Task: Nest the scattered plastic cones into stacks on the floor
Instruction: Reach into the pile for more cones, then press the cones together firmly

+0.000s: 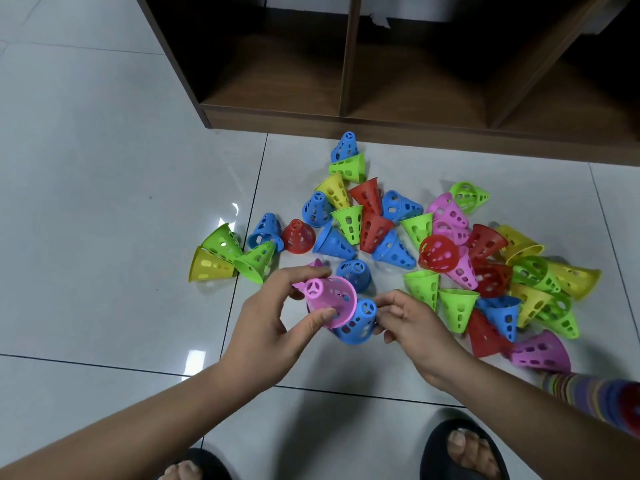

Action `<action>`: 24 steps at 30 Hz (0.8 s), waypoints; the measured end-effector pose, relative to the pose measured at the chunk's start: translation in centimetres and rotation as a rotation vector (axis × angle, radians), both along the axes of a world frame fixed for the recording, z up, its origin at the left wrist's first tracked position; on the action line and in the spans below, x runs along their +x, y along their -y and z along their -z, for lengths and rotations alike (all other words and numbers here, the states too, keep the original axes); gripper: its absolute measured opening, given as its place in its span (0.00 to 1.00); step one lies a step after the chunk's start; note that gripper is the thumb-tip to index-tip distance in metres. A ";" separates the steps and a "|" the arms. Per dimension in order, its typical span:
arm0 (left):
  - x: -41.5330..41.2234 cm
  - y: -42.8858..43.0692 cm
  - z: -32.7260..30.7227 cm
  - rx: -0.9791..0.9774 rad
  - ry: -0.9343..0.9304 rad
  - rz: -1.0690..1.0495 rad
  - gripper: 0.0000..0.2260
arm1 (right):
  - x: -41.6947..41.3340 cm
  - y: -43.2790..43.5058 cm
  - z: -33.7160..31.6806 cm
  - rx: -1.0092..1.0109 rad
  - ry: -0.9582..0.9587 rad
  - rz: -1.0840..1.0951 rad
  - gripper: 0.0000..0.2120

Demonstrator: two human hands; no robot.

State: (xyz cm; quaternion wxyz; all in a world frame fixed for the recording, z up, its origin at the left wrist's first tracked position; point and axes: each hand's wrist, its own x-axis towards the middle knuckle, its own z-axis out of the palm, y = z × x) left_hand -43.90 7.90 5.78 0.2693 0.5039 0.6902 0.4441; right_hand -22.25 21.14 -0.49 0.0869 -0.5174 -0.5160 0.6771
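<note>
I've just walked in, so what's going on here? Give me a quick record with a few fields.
Left hand: holds pink cone
Right hand: holds blue cone
Loose cones: scattered on tiled floor, mixed colours
Behind: wooden shelf
Lower right: nested stack, blurred

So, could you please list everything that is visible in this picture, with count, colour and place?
loose cones: many, blue, green, yellow, red and pink, scattered on the floor before the shelf unit
pink cone: one, pink, in left grip
blue cone: one, blue, at right grip, against the pink cone
nested stack: one, multicoloured, lower right edge, blurred
shelf unit: one, brown wood, top
floor: pale grey tiles
slippers: two, black, bottom edge
left grip: hand, holds pink cone
right grip: hand, pinches blue cone
</note>
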 end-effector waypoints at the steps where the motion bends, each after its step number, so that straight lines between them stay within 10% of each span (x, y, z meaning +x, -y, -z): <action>1: 0.3 0.0 0.0 0.007 0.003 0.004 0.20 | -0.1 0.0 0.1 0.005 0.017 -0.007 0.07; 13: 1.1 -0.4 2.9 -0.079 -0.166 0.171 0.20 | -1.7 -0.4 1.1 0.084 0.099 -0.095 0.07; 24: -4.5 0.0 5.7 -0.131 -0.313 0.098 0.22 | -1.7 -2.0 0.0 0.618 0.197 -0.298 0.11</action>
